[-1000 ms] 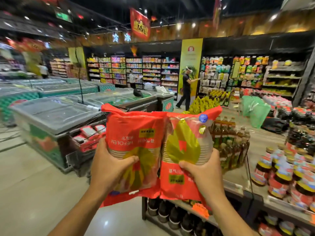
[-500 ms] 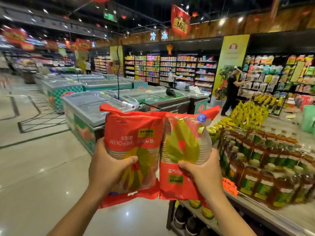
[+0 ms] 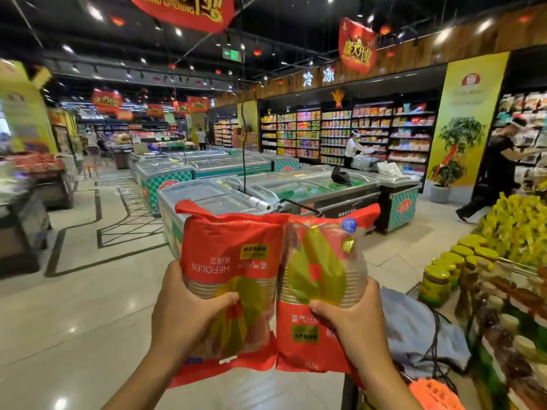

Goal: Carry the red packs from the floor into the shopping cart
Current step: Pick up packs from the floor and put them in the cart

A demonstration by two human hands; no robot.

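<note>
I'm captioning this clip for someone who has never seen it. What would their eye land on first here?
Two red packs fill the centre, held up side by side: the left hand grips the left red pack and the right hand grips the right red pack. Behind them stand glass-topped chest freezers, and yellow-lidded jars line the display at the right. A red banner hangs from the dark ceiling.

Wide open floor [image 3: 68, 315] on the left; chest freezers [image 3: 207, 196] block straight ahead, jar display [image 3: 435, 285] crowds the right.
</note>
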